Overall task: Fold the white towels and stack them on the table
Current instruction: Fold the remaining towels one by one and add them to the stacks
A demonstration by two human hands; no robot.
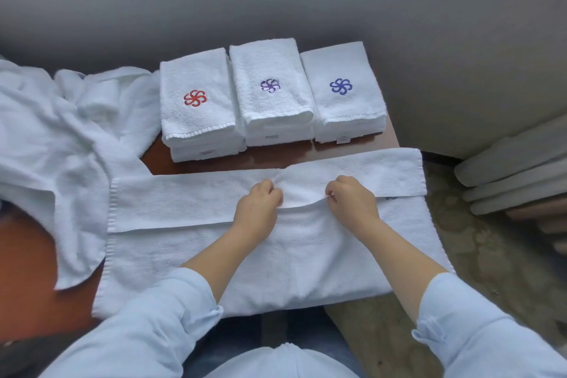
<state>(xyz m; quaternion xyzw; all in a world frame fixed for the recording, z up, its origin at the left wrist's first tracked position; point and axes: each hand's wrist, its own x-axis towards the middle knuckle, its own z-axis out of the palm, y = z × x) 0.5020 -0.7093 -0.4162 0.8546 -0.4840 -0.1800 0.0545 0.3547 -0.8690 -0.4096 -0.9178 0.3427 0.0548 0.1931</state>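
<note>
A white towel [190,242] lies spread across the brown table [27,285], its far edge folded toward me as a long flap. My left hand [259,209] and my right hand [352,202] pinch that flap's near edge at the middle, a short gap apart, and the cloth bunches between them. A bit of blue embroidery [391,197] peeks from under the flap at the right. Behind it stand three stacks of folded white towels: a red-logo stack [199,107], a purple-logo stack [270,92] and a blue-logo stack [343,92].
A heap of unfolded white towels [55,144] covers the table's left side and hangs over the near-left area. A grey sofa back [276,3] runs behind the table. Grey cushions [515,169] lie at the right over patterned carpet [478,248].
</note>
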